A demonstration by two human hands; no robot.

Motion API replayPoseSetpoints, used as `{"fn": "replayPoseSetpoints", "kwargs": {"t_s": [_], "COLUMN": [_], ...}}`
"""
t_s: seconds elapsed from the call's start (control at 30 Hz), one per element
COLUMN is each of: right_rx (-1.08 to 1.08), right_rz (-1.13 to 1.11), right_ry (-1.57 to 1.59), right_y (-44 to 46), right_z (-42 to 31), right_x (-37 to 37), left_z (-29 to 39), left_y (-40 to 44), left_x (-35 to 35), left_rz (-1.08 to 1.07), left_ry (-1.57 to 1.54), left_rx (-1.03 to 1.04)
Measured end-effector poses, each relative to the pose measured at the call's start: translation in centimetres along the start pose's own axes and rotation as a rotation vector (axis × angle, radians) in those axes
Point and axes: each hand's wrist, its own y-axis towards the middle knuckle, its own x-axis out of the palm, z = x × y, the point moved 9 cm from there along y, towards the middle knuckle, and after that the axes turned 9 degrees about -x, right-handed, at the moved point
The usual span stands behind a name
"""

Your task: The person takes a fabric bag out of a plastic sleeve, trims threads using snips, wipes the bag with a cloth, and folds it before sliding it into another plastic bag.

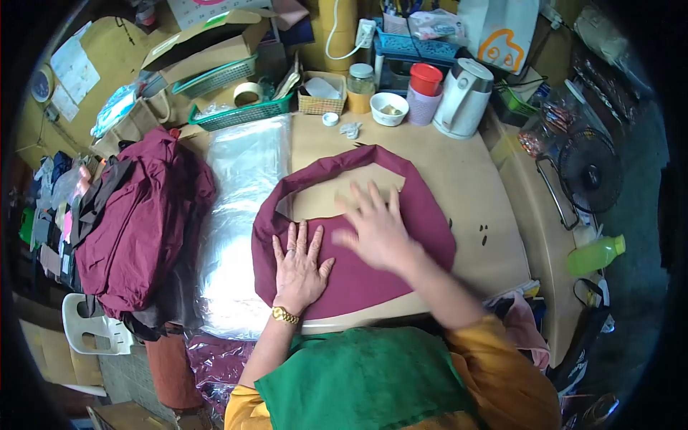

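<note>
A maroon fabric bag (351, 265) with a broad loop-shaped strap lies flat on the brown-covered table (473, 179). Through the loop the tabletop shows. My left hand (299, 269) rests palm down on the bag's left part, fingers spread. Over the middle of the bag, near the lower edge of the loop opening, is my right hand (376, 228); its fingers are apart and slightly blurred by motion. Whether the right palm touches the cloth I cannot tell. Neither hand grips anything.
Clear plastic sheets (244, 229) lie left of the bag, beside a pile of maroon bags (136, 229). Along the back stand a green basket (244, 111), a glass jar (360, 89), a white bowl (389, 110), a red-lidded container (424, 97) and an electric kettle (462, 100). A fan (589, 170) is at right.
</note>
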Motion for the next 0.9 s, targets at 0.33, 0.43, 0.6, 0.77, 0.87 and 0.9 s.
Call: {"fn": "replayPoseSetpoints", "kwargs": {"t_s": [0.33,0.43,0.6,0.77,0.87,0.9], "right_rx": [0.183,0.182,-0.185,-0.559,-0.569,-0.521], "right_rz": [-0.198,-0.251,0.002,0.115,0.154,0.072], "right_ry": [-0.029,-0.019,0.124,0.41,0.408,0.462], "right_y": [-6.3,-6.1,-0.4,5.2,9.5,11.0], "right_z": [0.7,1.2,-6.5,-22.1,-22.8,-22.4], "right_x": [4.8,5.0,2.5,5.3,7.8,8.6], "left_z": [-11.4,-17.9,-21.7,-19.8,-18.0,-18.1], "left_y": [-0.3,-5.9,-13.3,-13.1,-13.4,-13.3], "left_x": [-4.9,-7.2,-5.7,-11.0,-13.0,-12.1], "left_rz": [0.329,0.239,0.128,0.626,0.664,0.588], "left_ry": [-0.577,-0.669,-0.432,-0.33,-0.388,-0.588], "left_rx": [-0.038,-0.278,-0.283,-0.257,-0.275,-0.344]}}
